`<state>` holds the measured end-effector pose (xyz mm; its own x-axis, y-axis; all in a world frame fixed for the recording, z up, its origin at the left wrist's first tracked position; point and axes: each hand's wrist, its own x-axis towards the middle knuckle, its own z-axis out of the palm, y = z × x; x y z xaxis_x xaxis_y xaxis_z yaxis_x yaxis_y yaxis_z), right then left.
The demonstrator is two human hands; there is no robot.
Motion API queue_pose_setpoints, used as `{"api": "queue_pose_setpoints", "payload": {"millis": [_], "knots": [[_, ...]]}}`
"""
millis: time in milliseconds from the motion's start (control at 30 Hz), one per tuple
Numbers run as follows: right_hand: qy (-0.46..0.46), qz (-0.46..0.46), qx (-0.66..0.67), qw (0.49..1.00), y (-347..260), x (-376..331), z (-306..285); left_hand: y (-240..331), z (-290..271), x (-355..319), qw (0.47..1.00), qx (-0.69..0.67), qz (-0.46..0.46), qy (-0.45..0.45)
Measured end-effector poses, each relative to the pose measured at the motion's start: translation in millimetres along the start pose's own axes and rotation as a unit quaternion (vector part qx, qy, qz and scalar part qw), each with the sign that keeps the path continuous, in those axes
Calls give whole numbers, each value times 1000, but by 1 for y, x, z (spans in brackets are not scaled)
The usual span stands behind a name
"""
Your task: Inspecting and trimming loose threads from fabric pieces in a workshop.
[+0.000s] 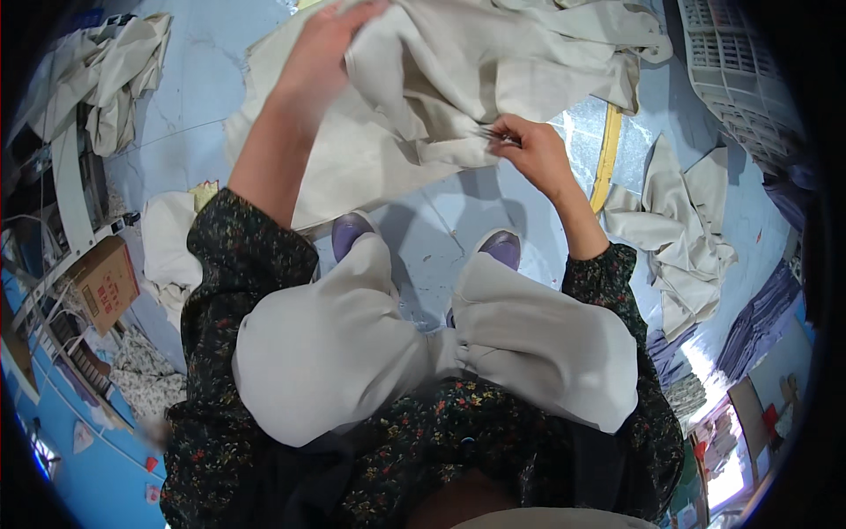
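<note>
I sit with my knees in pale trousers below me, holding up a large beige cloth garment. My left hand grips a fold of the cloth high up at the top middle. My right hand pinches a small metal tool, seemingly snips, against the cloth's lower edge. The rest of the beige garment drapes down onto the pale blue floor in front of my purple shoes.
More beige cloth lies in heaps at the far left and at the right. A white plastic crate stands at the upper right. A cardboard box sits at the left. A yellow strip lies on the floor.
</note>
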<state>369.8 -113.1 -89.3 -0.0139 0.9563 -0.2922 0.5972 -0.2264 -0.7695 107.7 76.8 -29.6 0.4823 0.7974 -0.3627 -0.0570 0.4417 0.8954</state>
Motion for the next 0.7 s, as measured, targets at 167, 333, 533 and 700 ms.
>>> {"api": "queue_pose_setpoints", "payload": {"millis": [167,333,533,700], "knots": [[77,121,-13,990,3,0,-2,-16,-16,-10,969,-125,-111,184],[21,45,94,994,-27,32,9,-113,-24,-45,950,93,-203,220],[-144,22,162,976,-51,87,48,-128,-29,-51,972,-17,-153,178],[-219,29,147,964,-62,94,55,-119,-13,-83,963,-128,-171,164]]}}
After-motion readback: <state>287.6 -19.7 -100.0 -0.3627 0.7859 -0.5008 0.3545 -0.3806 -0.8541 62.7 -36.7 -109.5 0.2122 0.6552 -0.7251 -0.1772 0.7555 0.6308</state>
